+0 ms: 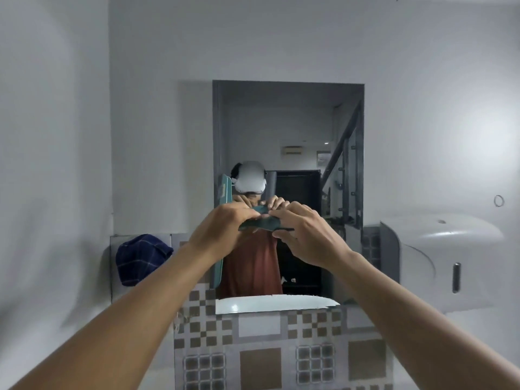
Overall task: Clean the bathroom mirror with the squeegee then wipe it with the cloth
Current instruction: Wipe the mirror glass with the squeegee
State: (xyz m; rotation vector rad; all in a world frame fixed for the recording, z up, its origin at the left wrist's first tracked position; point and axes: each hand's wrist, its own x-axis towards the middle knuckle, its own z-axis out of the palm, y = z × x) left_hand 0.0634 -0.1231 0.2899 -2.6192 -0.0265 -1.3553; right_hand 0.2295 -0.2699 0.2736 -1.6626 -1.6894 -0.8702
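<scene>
The rectangular bathroom mirror (295, 130) hangs on the grey wall straight ahead and reflects a person with a headset. In front of its lower half, both my hands hold a dark green squeegee (263, 223) between them. My left hand (222, 232) grips its left end, my right hand (306, 232) pinches its right end. The squeegee lies roughly level and is mostly hidden by my fingers. A dark blue checked cloth (142, 258) hangs on the wall ledge at the left, apart from both hands.
A white dispenser (439, 257) juts from the wall right of the mirror. Brown and white patterned tiles (261, 358) cover the wall below it. A white basin rim shows in the mirror's bottom edge. Bare grey wall lies to the far left.
</scene>
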